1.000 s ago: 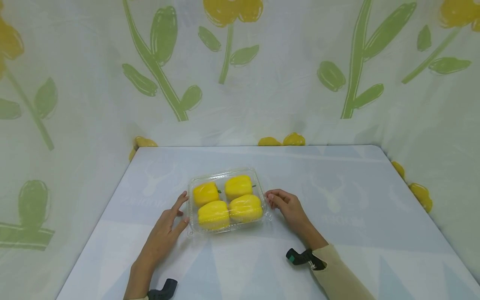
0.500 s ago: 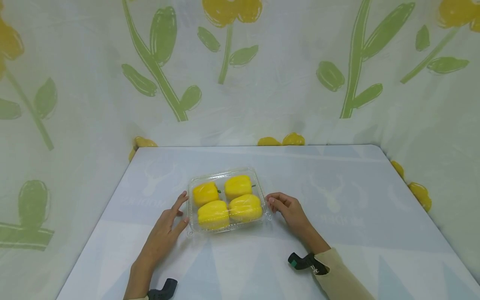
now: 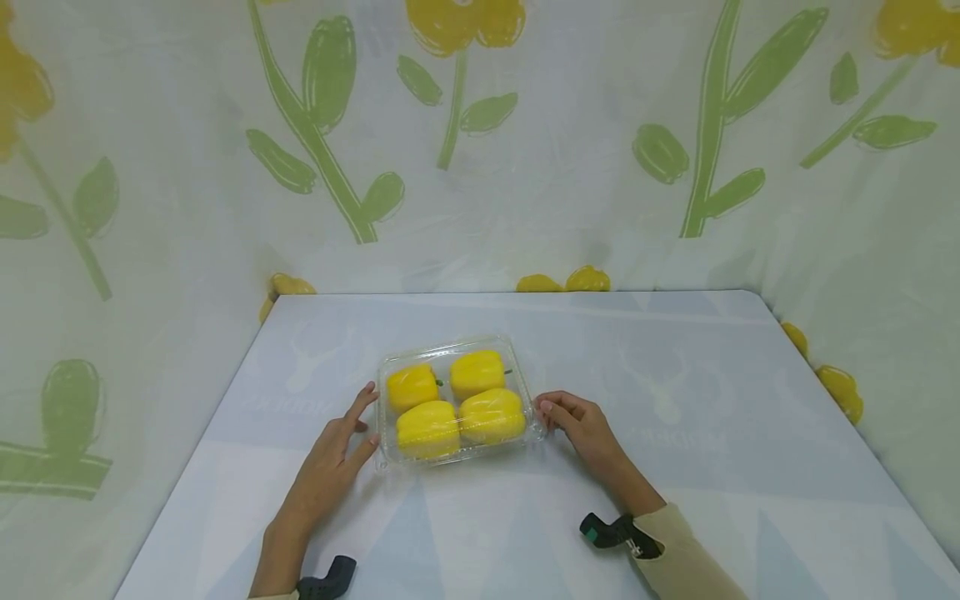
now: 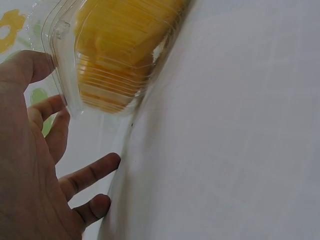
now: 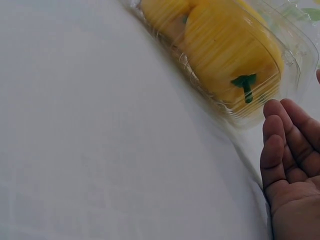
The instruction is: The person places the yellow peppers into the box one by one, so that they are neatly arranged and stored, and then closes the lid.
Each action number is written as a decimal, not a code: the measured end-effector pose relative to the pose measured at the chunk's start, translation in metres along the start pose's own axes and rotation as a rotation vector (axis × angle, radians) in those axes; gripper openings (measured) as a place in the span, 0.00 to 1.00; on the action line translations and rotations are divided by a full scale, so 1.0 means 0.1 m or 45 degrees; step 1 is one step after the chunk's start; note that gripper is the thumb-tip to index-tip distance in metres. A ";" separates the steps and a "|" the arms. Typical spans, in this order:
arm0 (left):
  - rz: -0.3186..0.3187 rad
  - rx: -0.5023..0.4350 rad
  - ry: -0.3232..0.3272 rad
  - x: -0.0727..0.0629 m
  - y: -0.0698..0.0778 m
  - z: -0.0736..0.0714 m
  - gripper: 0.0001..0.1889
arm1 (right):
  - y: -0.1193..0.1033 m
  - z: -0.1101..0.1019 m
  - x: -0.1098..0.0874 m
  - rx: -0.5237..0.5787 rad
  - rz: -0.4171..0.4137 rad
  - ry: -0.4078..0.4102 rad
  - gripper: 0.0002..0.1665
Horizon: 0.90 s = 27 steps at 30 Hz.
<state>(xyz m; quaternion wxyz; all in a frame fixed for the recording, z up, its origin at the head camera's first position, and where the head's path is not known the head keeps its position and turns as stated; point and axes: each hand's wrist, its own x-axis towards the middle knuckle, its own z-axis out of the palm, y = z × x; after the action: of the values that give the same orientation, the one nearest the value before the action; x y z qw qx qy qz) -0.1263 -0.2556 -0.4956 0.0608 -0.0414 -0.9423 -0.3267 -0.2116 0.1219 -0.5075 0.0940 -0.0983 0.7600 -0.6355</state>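
A clear plastic clamshell box [image 3: 450, 455] with several yellow bell peppers [image 3: 491, 415] inside lies at a slight angle on the table, its lid down. At its left side is my left hand [image 3: 327, 462], palm turned toward it. The thumb and two fingertips [image 4: 42, 65] touch the rim, while the other fingers stand apart, extended. On the opposite side, my right hand [image 3: 588, 432] has its fingers bent, with thumb and forefinger pinching the box's right edge. The right wrist view shows its fingertips [image 5: 272, 107] right at the rim, and a pepper's green stem [image 5: 245, 86] shows through the plastic.
The box lies on a pale blue and white table [image 3: 720, 417] with a faint printed pattern. Behind and at both sides hang white curtains [image 3: 555, 200] printed with green leaves and yellow flowers. A black wrist camera [image 3: 611, 532] sits by the right sleeve.
My right hand has shifted slightly right and toward me, with its fingertips staying at the box's edge. The left hand, box and peppers look nearly still.
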 end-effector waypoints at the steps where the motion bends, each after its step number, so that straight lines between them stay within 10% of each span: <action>1: -0.003 0.001 -0.002 0.00 0.00 0.00 0.34 | 0.00 0.00 -0.01 0.000 0.001 -0.001 0.16; 27: 0.001 0.009 0.000 0.00 0.00 0.00 0.34 | 0.01 -0.03 -0.14 -0.055 -0.034 -0.211 0.12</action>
<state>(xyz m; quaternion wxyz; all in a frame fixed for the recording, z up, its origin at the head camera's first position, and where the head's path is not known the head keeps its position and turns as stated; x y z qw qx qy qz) -0.1259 -0.2554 -0.4959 0.0612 -0.0414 -0.9434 -0.3233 -0.1989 0.1283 -0.5073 0.1460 -0.1629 0.7618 -0.6097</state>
